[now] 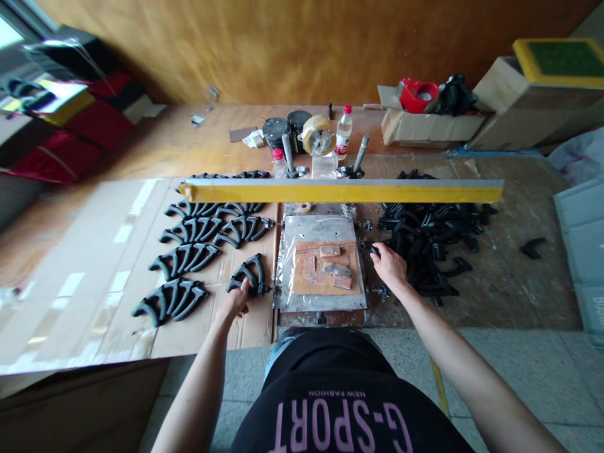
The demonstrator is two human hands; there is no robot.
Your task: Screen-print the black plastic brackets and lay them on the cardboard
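Observation:
My left hand (pixel 237 300) is closed on a curved black part at the near end of a small group of such parts (pixel 255 267) on the cardboard (pixel 108 251). Further left, more curved black parts (pixel 177 299) lie in fanned rows. My right hand (pixel 389 264) pinches a small black part (pixel 375 249) just right of the metal plate (pixel 321 229). Beside that hand is a jumbled heap of black parts (pixel 427 236). On the plate, a brown board (pixel 306 283) carries several small blocks (pixel 336 270).
A long yellow bar (pixel 344 191) crosses above the plate, in front of two upright metal rods (pixel 361 154). Behind stand a bottle (pixel 344 132), a tape roll (pixel 318 135) and dark tubs (pixel 276 133). Boxes (pixel 431 126) sit back right; a grey crate (pixel 582 233) stands far right.

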